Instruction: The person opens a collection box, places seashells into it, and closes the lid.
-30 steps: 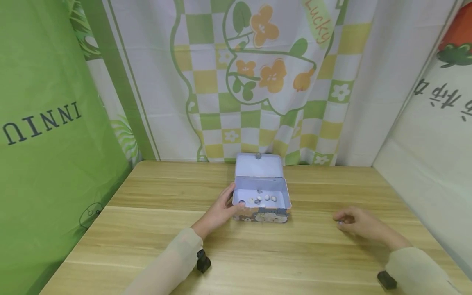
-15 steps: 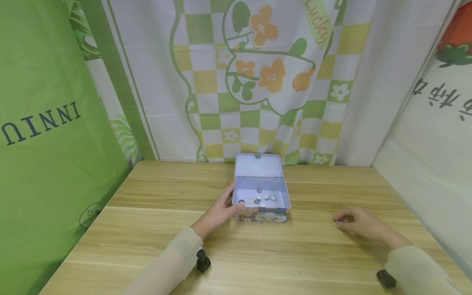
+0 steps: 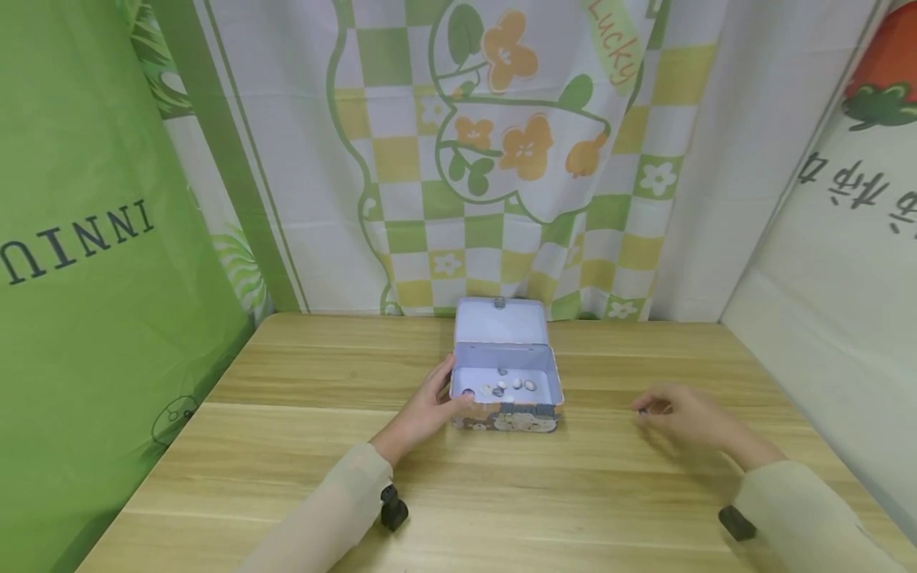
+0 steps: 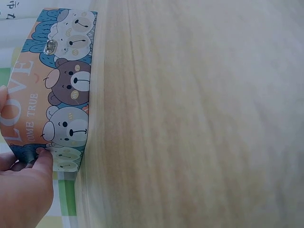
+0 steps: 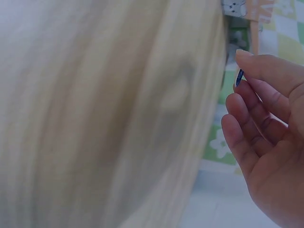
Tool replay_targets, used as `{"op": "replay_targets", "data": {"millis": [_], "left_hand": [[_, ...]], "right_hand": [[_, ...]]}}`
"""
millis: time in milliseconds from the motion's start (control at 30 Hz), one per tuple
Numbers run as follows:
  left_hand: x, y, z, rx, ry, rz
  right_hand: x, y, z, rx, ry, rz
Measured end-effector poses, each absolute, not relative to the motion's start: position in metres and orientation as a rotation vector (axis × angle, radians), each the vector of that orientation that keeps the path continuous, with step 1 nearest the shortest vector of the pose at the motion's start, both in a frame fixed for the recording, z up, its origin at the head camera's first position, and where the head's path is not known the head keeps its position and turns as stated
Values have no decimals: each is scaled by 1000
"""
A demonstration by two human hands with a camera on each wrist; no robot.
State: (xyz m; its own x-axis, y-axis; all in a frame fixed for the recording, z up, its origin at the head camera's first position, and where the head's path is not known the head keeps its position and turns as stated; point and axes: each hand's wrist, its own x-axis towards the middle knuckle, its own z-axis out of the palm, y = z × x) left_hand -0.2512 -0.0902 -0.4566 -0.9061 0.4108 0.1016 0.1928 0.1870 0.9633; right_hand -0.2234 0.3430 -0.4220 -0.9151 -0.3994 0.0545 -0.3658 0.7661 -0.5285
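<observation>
A hinged tin box (image 3: 526,419) stands at the back of the table, its lid (image 3: 501,321) tipped back. Cartoon bears and lettering cover its outside in the left wrist view. Several small rounded pieces (image 3: 530,385), whitish and dark, lie scattered on its floor. My left hand (image 3: 421,410) holds the box at its left front corner, thumb against the front and fingers along the side. To the right of the box, my right hand (image 3: 691,418) pinches a small, thin dark-blue piece (image 5: 239,78) between thumb and forefinger. The other fingers curl loosely below it.
The wooden table (image 3: 322,374) reaches back to a checked, flowered curtain (image 3: 501,239) behind the box. Green cloth (image 3: 86,334) hangs on the left, and a white printed cloth (image 3: 845,318) hangs on the right.
My right hand has risen and shifted a little toward the box with the small dark-blue piece. The left hand keeps its hold on the box.
</observation>
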Motion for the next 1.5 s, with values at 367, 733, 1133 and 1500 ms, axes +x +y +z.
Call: {"op": "replay_targets", "data": {"millis": [367,733,1133,1500], "left_hand": [[-251,-90,-458,594,2266,1818],[-250,-90,-456,611,2262,1829],[-250,-90,-455,591,2240,1834],[-252,-90,-457,623,2244,1840]], "right_hand": [[-231,310,-394,-739,2916,-841],[-243,275,-382,-811,2909,-876],[-254,239,-383,-985,2923,-951],[-264,211,-392,-1054,2884,-1027]]}}
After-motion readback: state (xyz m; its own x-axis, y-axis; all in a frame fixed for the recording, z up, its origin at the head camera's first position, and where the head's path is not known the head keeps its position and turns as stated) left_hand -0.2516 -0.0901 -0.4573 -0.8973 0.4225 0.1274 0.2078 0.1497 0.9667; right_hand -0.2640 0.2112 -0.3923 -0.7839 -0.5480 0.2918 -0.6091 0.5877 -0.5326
